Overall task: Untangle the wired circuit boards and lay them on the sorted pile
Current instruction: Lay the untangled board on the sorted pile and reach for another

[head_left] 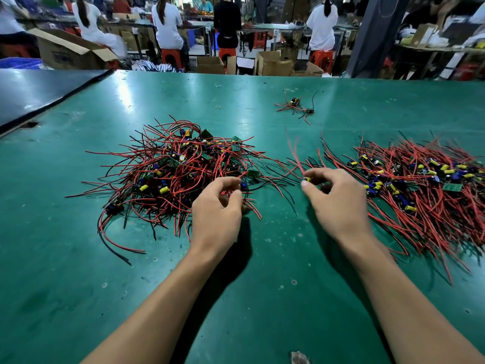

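A tangled heap of small circuit boards with red and black wires (pixel 181 169) lies left of centre on the green table (pixel 78 258). A flatter sorted pile (pixel 420 185), its wires running roughly parallel, spreads at the right. My right hand (pixel 336 200) pinches one small board with a yellow capacitor (pixel 306 179) between thumb and fingers, its red wires sticking up and to the left. My left hand (pixel 217 208) sits at the heap's near right edge, fingers curled around a board with a blue part (pixel 244 185) that still trails wires into the heap.
A few separate wired boards (pixel 296 106) lie further back, with a rubber band (pixel 218 107) to their left. A dark panel (pixel 39 93) covers the far left corner. Beyond the table, seated people, red stools and cardboard boxes (pixel 210 64) fill the workshop.
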Demonstrator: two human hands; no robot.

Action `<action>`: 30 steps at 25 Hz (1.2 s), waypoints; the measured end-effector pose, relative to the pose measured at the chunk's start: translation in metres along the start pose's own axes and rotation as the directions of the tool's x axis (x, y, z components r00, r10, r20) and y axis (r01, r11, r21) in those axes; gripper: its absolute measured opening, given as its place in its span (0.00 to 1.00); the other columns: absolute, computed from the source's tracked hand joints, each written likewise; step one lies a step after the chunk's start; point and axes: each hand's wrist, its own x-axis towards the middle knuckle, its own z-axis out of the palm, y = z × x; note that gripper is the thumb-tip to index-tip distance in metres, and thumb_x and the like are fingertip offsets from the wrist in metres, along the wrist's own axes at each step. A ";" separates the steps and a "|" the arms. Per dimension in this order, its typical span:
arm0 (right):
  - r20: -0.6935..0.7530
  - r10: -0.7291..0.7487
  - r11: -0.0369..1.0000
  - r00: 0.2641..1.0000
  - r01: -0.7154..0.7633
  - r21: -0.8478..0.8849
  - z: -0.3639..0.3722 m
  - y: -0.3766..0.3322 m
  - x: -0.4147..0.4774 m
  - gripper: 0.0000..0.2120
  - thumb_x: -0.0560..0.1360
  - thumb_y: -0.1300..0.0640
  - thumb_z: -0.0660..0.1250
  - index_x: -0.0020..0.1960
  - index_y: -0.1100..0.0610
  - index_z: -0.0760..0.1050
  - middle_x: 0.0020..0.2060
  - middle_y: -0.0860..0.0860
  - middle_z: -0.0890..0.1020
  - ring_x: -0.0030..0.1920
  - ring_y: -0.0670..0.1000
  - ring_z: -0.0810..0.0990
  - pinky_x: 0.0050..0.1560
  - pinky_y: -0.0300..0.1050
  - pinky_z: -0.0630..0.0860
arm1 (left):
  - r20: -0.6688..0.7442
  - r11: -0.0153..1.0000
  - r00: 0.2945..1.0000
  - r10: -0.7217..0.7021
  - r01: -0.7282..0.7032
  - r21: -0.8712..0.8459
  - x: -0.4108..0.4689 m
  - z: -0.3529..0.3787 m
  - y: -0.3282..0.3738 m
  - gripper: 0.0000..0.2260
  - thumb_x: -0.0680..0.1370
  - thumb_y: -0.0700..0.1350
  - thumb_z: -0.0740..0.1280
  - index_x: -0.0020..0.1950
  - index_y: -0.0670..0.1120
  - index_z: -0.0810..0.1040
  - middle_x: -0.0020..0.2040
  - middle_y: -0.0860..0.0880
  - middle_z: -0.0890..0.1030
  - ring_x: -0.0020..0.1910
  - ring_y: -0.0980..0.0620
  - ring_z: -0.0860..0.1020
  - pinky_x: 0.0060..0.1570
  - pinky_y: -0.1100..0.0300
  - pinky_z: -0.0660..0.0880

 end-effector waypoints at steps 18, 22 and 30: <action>0.250 -0.065 0.982 0.966 0.107 -0.156 0.018 0.008 -0.008 0.08 0.77 0.56 0.69 0.51 0.57 0.85 0.48 0.54 0.86 0.50 0.55 0.82 0.55 0.46 0.76 | 0.154 0.915 0.984 0.085 -0.138 0.380 0.005 0.000 -0.004 0.11 0.76 0.43 0.70 0.58 0.47 0.81 0.48 0.54 0.83 0.46 0.53 0.79 0.52 0.60 0.73; 0.244 -0.001 0.994 0.970 0.028 -0.108 0.016 0.007 -0.006 0.09 0.77 0.54 0.70 0.53 0.55 0.85 0.48 0.51 0.86 0.46 0.49 0.82 0.50 0.37 0.71 | -0.029 0.958 0.990 0.141 -0.129 0.255 0.003 -0.004 0.000 0.09 0.76 0.41 0.70 0.55 0.47 0.84 0.50 0.50 0.85 0.48 0.54 0.80 0.55 0.60 0.75; 0.356 0.232 0.799 0.906 -0.385 0.461 0.018 -0.014 -0.010 0.18 0.76 0.38 0.68 0.45 0.52 0.84 0.41 0.50 0.87 0.35 0.46 0.77 0.38 0.41 0.71 | 0.183 0.970 0.983 0.018 0.028 -0.243 -0.009 -0.006 0.019 0.06 0.76 0.38 0.71 0.49 0.48 0.85 0.33 0.50 0.83 0.18 0.54 0.69 0.21 0.67 0.66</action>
